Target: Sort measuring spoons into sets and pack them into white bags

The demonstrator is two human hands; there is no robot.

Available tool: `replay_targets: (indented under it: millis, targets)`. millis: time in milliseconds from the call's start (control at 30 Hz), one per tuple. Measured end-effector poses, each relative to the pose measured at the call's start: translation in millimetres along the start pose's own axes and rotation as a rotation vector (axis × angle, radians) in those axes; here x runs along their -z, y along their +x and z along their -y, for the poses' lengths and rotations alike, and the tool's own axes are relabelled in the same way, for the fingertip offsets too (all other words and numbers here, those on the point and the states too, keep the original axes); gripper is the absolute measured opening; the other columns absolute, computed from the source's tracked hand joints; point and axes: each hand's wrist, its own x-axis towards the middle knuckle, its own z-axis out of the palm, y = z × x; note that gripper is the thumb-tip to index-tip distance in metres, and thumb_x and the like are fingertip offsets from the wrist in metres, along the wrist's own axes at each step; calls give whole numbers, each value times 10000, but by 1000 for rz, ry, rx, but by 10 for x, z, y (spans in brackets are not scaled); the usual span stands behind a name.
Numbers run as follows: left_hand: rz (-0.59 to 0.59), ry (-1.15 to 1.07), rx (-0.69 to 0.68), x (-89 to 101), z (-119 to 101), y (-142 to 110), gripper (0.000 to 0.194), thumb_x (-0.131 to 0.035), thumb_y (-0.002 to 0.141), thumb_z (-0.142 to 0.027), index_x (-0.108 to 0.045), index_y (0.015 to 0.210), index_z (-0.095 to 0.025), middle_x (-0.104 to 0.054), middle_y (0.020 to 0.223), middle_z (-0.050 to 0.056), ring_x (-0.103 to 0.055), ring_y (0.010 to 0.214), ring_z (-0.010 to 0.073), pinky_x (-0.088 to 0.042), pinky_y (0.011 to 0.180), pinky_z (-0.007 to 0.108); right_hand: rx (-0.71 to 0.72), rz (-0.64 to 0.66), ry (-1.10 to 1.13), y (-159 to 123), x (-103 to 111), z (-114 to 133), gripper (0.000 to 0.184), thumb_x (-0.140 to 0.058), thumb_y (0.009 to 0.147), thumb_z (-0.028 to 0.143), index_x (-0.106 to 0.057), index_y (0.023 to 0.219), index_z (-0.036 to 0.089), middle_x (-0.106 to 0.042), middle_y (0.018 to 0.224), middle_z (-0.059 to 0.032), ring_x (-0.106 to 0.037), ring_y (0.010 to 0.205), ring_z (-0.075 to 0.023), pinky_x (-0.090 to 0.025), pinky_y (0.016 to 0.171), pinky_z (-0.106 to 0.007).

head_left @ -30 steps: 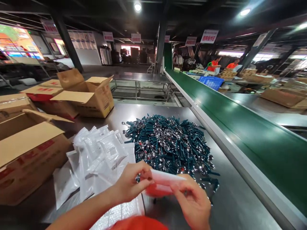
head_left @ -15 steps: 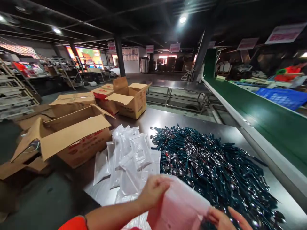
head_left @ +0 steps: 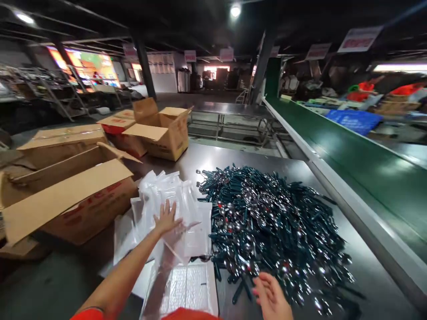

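My left hand (head_left: 167, 218) lies flat with fingers spread on a heap of clear plastic pouches (head_left: 173, 200) on the steel table (head_left: 213, 160). A pouch seems to hang loosely at its palm. My right hand (head_left: 271, 295) hovers open, fingers slightly curled, at the near edge of a big pile of teal-handled metal spoons (head_left: 267, 222). Nothing shows in it. A stack of flat pouches (head_left: 187, 289) lies near my body.
Open cardboard boxes (head_left: 66, 195) stand on the left, with another open box (head_left: 160, 131) behind them. A green conveyor belt (head_left: 350, 160) runs along the right. Blue crate (head_left: 353, 120) and people in orange sit beyond it. Shelving stands far left.
Both hands held a pouch a second ago. Now that pouch has left my hands, the left has reached forward onto the pouch heap, and the right has dropped to the spoon pile.
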Motion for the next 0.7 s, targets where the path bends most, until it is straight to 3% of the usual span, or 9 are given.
replay_targets:
  millis: [133, 300, 400, 500, 567, 700]
  targets:
    - [78, 174, -8, -300, 134, -36, 782, -536, 866, -442, -249, 1512, -107, -59, 1611, 244, 7, 1464, 474, -10, 1054, 772, 53, 104, -163, -4, -23, -196, 390, -515, 806, 581, -640, 916, 229, -741, 843, -75, -725, 783, -263, -584, 728, -347]
    - [81, 304, -55, -339, 239, 51, 771, -441, 905, -512, -204, 1525, -120, -50, 1615, 241, -32, 1458, 492, -89, 1048, 779, 60, 68, -244, 13, 7, -431, 314, -469, 815, 505, -648, 857, 249, -746, 800, -61, -718, 756, -263, -576, 703, -360]
    - [-2, 383, -91, -392, 263, 4, 723, -375, 932, -516, -249, 1515, -106, -122, 1604, 261, -93, 1448, 506, -137, 1062, 759, 17, 19, -275, 152, 96, -545, 318, -476, 776, 494, -647, 851, 237, -747, 773, -57, -719, 755, -264, -572, 719, -363]
    - [-89, 471, -92, -485, 274, -56, 644, -308, 959, -475, -305, 1500, -126, -163, 1600, 251, -119, 1458, 472, -169, 1093, 710, -66, -70, -318, 468, 237, -609, 355, -444, 782, 444, -641, 914, 180, -754, 872, -118, -723, 853, -275, -560, 810, -374]
    - [-82, 494, -111, -550, 286, -78, 619, -264, 969, -461, -311, 1500, -146, -147, 1609, 236, -113, 1467, 448, -173, 1104, 688, -135, -128, -370, 761, 346, -626, 340, -435, 823, 373, -636, 967, 140, -739, 986, -162, -712, 938, -264, -539, 878, -360]
    - [-24, 487, -94, -678, 353, -87, 641, -178, 971, -484, -290, 1506, -149, -156, 1606, 238, -128, 1467, 438, -207, 1086, 683, -250, -216, -528, 1397, 541, -612, 256, -512, 931, 303, -621, 1082, 127, -680, 1141, -130, -654, 1054, -227, -489, 966, -401]
